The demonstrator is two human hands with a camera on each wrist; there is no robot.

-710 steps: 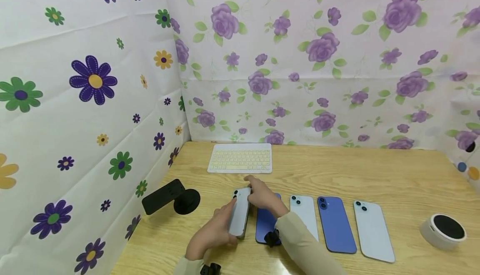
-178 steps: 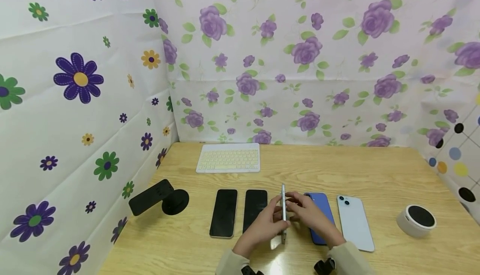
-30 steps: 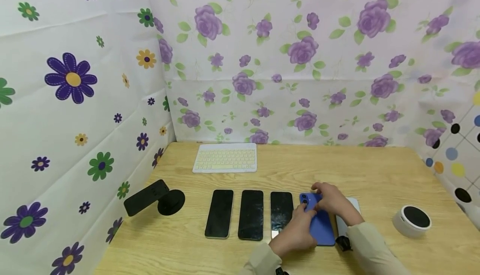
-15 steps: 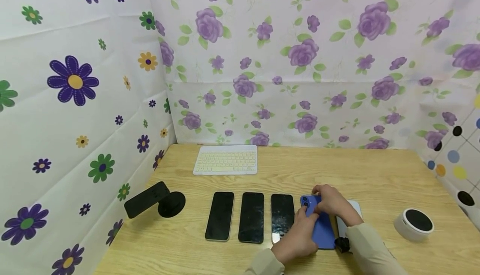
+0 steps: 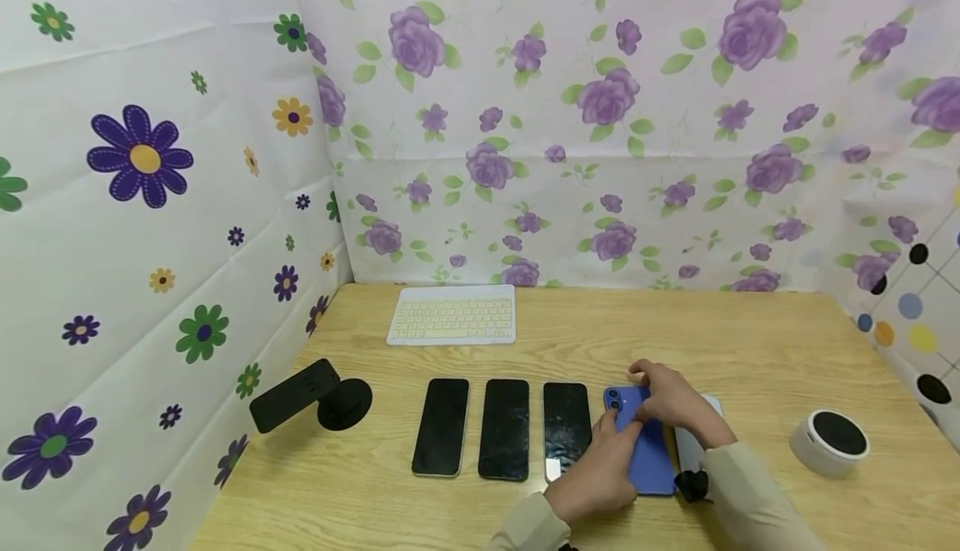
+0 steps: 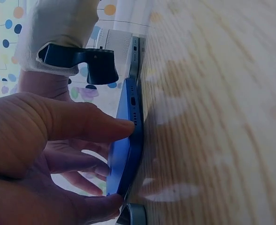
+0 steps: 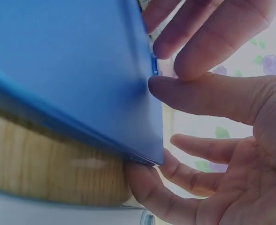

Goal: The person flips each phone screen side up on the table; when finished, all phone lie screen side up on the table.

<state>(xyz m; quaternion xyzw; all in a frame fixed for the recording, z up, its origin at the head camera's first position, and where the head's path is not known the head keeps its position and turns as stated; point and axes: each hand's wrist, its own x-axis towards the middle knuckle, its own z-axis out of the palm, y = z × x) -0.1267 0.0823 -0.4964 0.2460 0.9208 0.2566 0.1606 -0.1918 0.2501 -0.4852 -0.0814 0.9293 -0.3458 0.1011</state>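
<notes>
**Blue phone (image 5: 652, 455) lying back up on a wooden table (image 5: 765, 351), between two hands**

In the head view, the blue phone is right of centre in the lower part of the frame, its camera lenses at its upper left corner. The left hand (image 5: 600, 468) covers its lower left side. The left wrist view shows that hand half closed, thumb pressed to the bottom edge near the port slot and a finger at the long side. The right hand (image 5: 671, 397) comes from the lower right, fingers bent around the top corner and thumb over the back, so it too has the phone. Holding it from opposite ends probably keeps the slim, smooth body level and stops it sliding. Whether any edge is off the wood, I cannot tell.

To its left, in a row, lie a first dark phone (image 5: 440, 426), a second dark phone (image 5: 504, 428) and a third dark phone (image 5: 567, 422), all screen up. The gaps between them seem meant to leave room for fingertips. Just to the right, a pale phone (image 5: 688, 448) is partly hidden by the beige sleeve (image 5: 757, 493).

A white keyboard (image 5: 453, 316) sits behind the row, a black stand (image 5: 345, 403) at lower left and a round white device (image 5: 828, 443) at lower right, perhaps set outward to keep the middle free for handling. A floral sheet (image 5: 525, 192) hangs behind.
</notes>
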